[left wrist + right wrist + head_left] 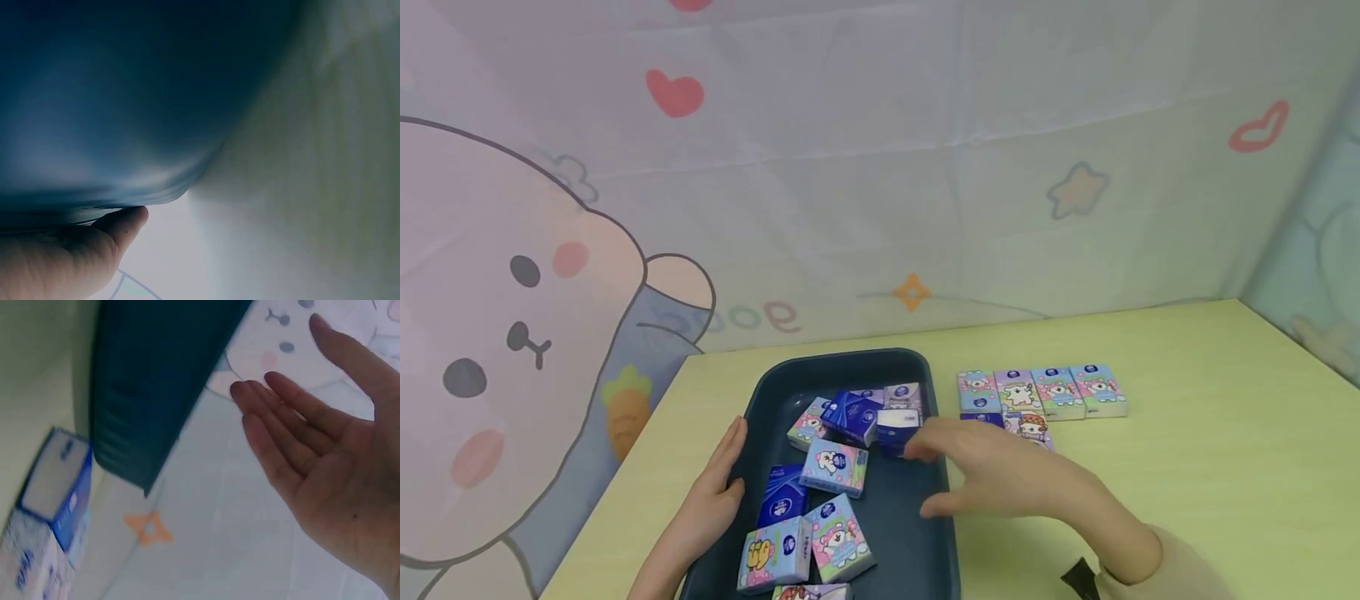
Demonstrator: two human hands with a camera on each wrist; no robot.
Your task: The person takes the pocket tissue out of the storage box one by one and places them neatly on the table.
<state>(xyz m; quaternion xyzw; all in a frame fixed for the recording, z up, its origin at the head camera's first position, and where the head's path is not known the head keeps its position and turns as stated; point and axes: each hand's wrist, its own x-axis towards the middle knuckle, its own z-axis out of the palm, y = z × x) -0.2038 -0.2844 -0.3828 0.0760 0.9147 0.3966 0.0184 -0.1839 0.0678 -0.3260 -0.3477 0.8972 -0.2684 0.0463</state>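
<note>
A dark teal tray [906,533] holds several small tissue packs, some dark blue, others pastel with cartoon animals. My left hand [711,504] lies along its left rim with fingers extended; in the left wrist view the thumb [122,228] touches the tray's edge. Over the right rim reaches my right hand [1000,471], its fingertips close to a dark blue tissue pack [897,433]. The right wrist view shows that hand [325,450] with its palm bare and its fingers spread from the thumb. Among the tray's packs are a light blue one [835,467] and another blue one [782,496].
To the tray's right, a row of pastel tissue packs [1058,393] sits on the yellow table [1210,467]. A dark blue pack [981,418] and a lilac pack [1030,427] stand in front, partly hidden by my right hand. A printed cloth [865,200] hangs behind the table.
</note>
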